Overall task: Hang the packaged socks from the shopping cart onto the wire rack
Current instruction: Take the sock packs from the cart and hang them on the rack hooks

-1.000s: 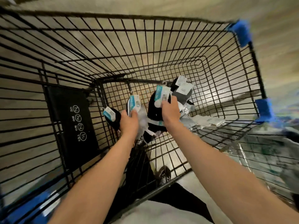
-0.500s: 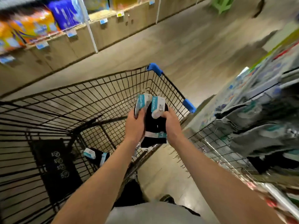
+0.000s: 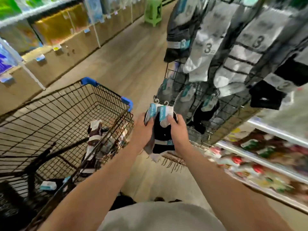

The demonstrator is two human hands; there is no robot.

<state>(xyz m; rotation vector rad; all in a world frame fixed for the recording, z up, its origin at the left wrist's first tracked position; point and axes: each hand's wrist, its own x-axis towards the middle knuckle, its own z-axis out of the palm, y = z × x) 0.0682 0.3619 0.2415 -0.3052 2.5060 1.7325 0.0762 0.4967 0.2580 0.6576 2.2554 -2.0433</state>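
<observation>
Two sock packs [image 3: 164,135], white hooks uppermost, were held just short of the wire rack [image 3: 231,104], the left hand [image 3: 141,130] gripping one and the right hand [image 3: 178,130] the other. Hanging them well likely meant freeing one hook at a time and sliding it squarely onto a bare peg [image 3: 174,162]. Half a second earlier, both packs were above the shopping cart [image 3: 106,88].
</observation>
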